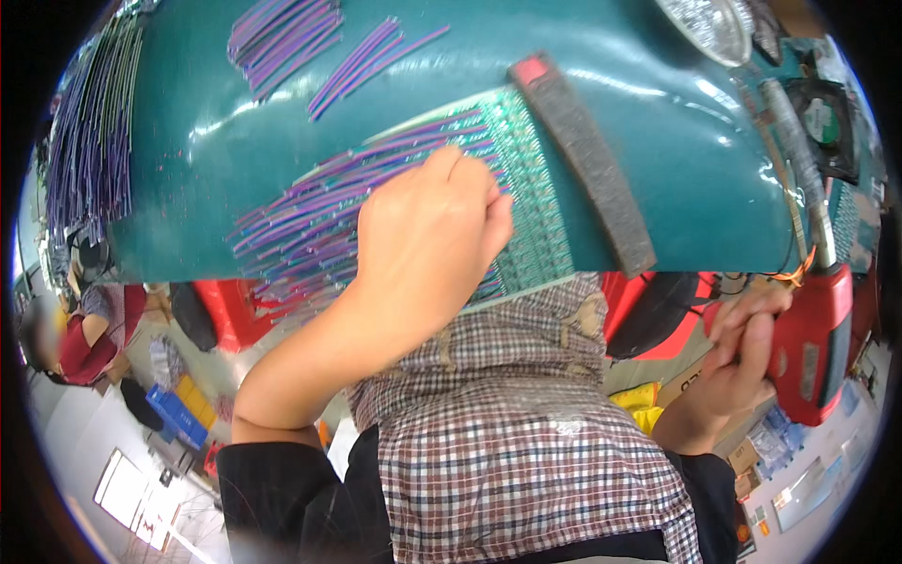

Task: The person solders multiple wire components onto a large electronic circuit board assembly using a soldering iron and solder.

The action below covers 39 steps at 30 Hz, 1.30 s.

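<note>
My left hand (pixel 427 226) is closed, knuckles up, over a green circuit board panel (pixel 537 216) at the table's front edge. Its fingertips are tucked under, so whatever they pinch is hidden. Rows of purple wires (pixel 310 202) run from the panel out to the left, passing beneath this hand. At the right edge of the table, my right hand (pixel 742 348) has its fingers curled round the grip of a red soldering gun (pixel 813 352). The gun's metal barrel (pixel 799 160) points away from me, with thin orange wire near its base.
A dark bar with a red end (pixel 587 169) lies along the panel's right side. Loose purple wires (pixel 376 66) lie beyond, and a thick bundle (pixel 94 132) hangs at the far left. A metal bowl (pixel 709 28) stands far right. Another person (pixel 99 329) sits at left.
</note>
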Each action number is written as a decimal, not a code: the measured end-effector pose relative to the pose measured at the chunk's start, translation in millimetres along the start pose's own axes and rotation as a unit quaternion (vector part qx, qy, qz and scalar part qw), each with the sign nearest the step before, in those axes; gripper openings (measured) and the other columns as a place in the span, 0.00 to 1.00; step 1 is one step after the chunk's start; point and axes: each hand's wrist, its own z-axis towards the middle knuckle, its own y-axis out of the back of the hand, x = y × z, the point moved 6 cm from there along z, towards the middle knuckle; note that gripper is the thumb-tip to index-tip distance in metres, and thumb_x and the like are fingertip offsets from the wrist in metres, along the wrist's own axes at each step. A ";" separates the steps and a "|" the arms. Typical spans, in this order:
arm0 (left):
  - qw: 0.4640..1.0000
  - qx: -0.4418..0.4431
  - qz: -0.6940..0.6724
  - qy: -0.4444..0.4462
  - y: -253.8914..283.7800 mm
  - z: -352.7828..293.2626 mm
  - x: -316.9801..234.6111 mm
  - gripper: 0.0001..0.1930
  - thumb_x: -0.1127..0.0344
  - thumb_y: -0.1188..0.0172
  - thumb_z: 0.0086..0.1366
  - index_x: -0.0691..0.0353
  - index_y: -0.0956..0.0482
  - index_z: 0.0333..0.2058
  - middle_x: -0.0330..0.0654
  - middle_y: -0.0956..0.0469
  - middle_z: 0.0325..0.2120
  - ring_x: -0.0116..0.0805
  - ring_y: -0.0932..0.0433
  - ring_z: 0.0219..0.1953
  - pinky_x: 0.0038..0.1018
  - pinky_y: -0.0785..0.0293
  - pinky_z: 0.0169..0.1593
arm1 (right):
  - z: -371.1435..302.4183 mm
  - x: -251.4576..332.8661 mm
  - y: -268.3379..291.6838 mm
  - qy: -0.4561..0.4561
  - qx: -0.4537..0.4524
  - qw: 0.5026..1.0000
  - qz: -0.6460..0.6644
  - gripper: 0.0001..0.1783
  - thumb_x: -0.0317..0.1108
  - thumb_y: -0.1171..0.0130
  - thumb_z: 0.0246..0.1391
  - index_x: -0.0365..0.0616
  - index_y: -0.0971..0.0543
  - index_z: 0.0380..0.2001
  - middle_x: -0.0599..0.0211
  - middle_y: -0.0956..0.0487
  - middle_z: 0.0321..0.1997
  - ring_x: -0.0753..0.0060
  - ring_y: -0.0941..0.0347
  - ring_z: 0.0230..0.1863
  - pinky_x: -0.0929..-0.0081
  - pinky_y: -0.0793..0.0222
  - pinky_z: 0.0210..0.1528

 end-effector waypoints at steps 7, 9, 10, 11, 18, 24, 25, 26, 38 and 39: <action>1.000 0.014 -0.026 0.003 -7.4 -1.2 6.6 0.09 0.68 0.29 0.60 0.61 0.21 0.29 0.43 0.22 0.26 0.40 0.19 0.24 0.36 0.24 0.29 | 70.5 -30.7 -6.8 0.013 -0.123 0.991 -0.051 0.09 0.28 0.42 0.66 0.33 0.22 0.45 0.69 0.27 0.23 0.86 0.39 0.16 0.80 0.41 0.20; 0.999 0.019 -0.028 0.005 -8.6 -0.9 6.7 0.09 0.68 0.29 0.60 0.61 0.21 0.29 0.43 0.22 0.26 0.40 0.19 0.24 0.36 0.24 0.29 | 73.5 -37.9 -12.5 -0.070 -0.104 0.988 -0.092 0.10 0.27 0.39 0.65 0.33 0.21 0.46 0.70 0.26 0.23 0.86 0.38 0.16 0.81 0.41 0.19; 0.999 0.020 -0.030 0.006 -6.1 -3.4 6.4 0.09 0.68 0.29 0.59 0.61 0.22 0.28 0.44 0.23 0.26 0.44 0.19 0.26 0.38 0.23 0.31 | 67.6 -36.0 -8.4 -0.030 -0.123 0.989 -0.076 0.10 0.27 0.38 0.64 0.33 0.21 0.46 0.70 0.25 0.24 0.86 0.39 0.16 0.82 0.42 0.19; 0.999 0.022 -0.031 0.008 -4.3 -6.0 6.2 0.09 0.67 0.29 0.57 0.60 0.22 0.27 0.44 0.23 0.27 0.47 0.19 0.28 0.41 0.22 0.33 | 63.8 -32.2 -4.7 0.010 -0.141 0.988 -0.059 0.11 0.27 0.37 0.63 0.33 0.21 0.46 0.70 0.25 0.24 0.86 0.40 0.16 0.83 0.43 0.19; 0.993 -0.090 0.068 0.026 45.4 51.1 55.7 0.06 0.64 0.34 0.63 0.59 0.19 0.33 0.47 0.20 0.32 0.50 0.18 0.38 0.45 0.23 0.42 | 43.8 -9.9 29.1 0.027 -0.095 0.992 -0.083 0.12 0.26 0.41 0.65 0.31 0.23 0.50 0.67 0.24 0.28 0.88 0.42 0.16 0.83 0.42 0.21; 0.994 -0.090 0.056 -0.018 34.2 86.0 81.8 0.09 0.61 0.31 0.62 0.59 0.18 0.34 0.46 0.20 0.33 0.50 0.20 0.41 0.44 0.24 0.43 | 4.1 -10.8 20.9 -0.005 -0.051 0.997 -0.065 0.12 0.26 0.41 0.64 0.31 0.24 0.49 0.67 0.26 0.26 0.87 0.43 0.17 0.83 0.41 0.21; 0.993 -0.081 0.081 -0.037 30.0 88.4 79.8 0.09 0.61 0.32 0.62 0.59 0.18 0.34 0.45 0.20 0.33 0.49 0.20 0.41 0.44 0.23 0.43 | -2.0 -7.6 18.1 -0.019 -0.052 0.996 -0.077 0.13 0.26 0.41 0.64 0.32 0.24 0.49 0.67 0.28 0.25 0.86 0.41 0.18 0.82 0.41 0.21; 0.990 -0.071 0.106 -0.057 25.7 90.6 78.1 0.09 0.61 0.32 0.62 0.59 0.18 0.33 0.45 0.20 0.33 0.49 0.20 0.42 0.44 0.23 0.44 | -7.5 -8.1 19.7 -0.023 -0.053 0.995 -0.078 0.13 0.26 0.41 0.64 0.32 0.24 0.49 0.67 0.28 0.25 0.86 0.41 0.18 0.82 0.41 0.21; 0.985 -0.144 0.085 -0.045 69.8 88.3 45.3 0.08 0.65 0.33 0.63 0.60 0.24 0.30 0.45 0.19 0.29 0.46 0.18 0.32 0.35 0.23 0.35 | -36.4 -11.3 6.4 -0.072 0.010 0.995 -0.065 0.14 0.26 0.44 0.64 0.32 0.27 0.50 0.65 0.27 0.25 0.85 0.43 0.17 0.81 0.39 0.22; 0.986 -0.140 0.085 -0.044 71.4 78.2 38.5 0.08 0.65 0.33 0.63 0.60 0.24 0.30 0.45 0.19 0.29 0.46 0.18 0.32 0.35 0.23 0.35 | -40.5 -12.4 6.9 -0.077 0.021 0.994 -0.073 0.14 0.27 0.44 0.64 0.32 0.27 0.50 0.65 0.27 0.25 0.85 0.42 0.17 0.81 0.39 0.22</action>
